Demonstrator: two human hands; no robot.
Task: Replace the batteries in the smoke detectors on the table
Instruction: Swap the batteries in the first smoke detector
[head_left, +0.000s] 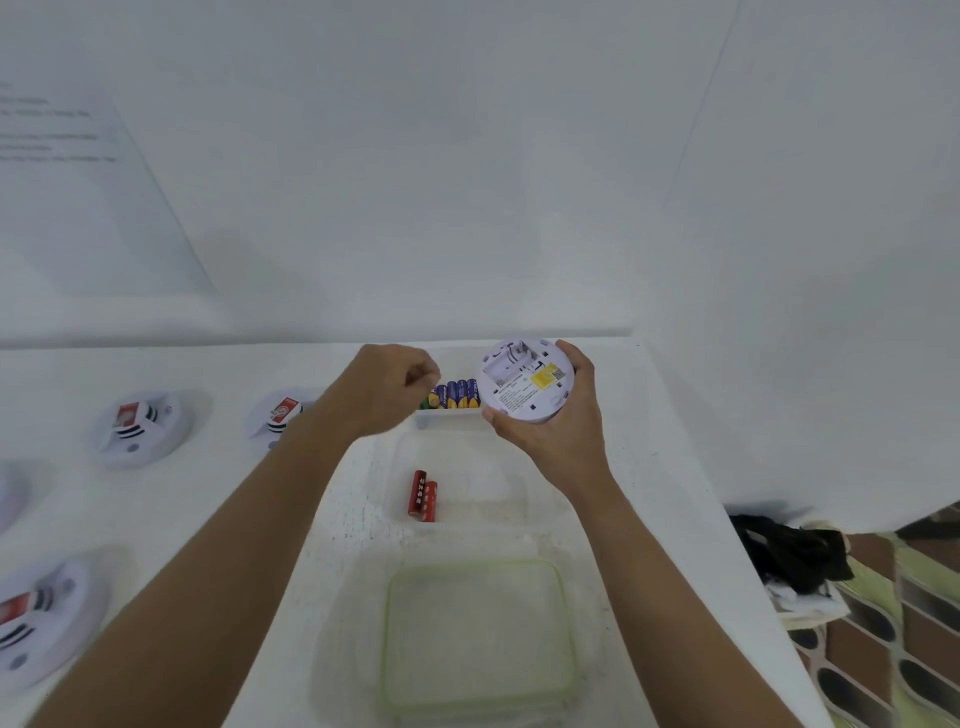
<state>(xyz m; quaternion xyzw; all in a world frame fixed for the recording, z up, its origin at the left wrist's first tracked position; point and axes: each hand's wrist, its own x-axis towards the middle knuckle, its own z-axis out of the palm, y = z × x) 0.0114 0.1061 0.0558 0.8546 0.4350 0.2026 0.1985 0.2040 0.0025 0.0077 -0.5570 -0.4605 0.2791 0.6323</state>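
My right hand (563, 431) grips a round white smoke detector (527, 382) by its rim, back side up. Its battery bay looks empty, and a yellow label sits beside the bay. Behind it, a small white tray (447, 417) holds a row of blue-and-yellow batteries (457, 393). My left hand (389, 387) hovers just left of that row, blurred, its fingers curled with nothing visible in them. Two red batteries (423, 496) lie side by side in a clear container (498, 499) nearer to me.
Three more smoke detectors lie on the white table to the left (140, 426) (278, 415) (36, 618), each with a red tag. A clear box with a green-rimmed lid (478, 623) sits close in front. The table's right edge drops to a patterned floor with a black object (795, 556).
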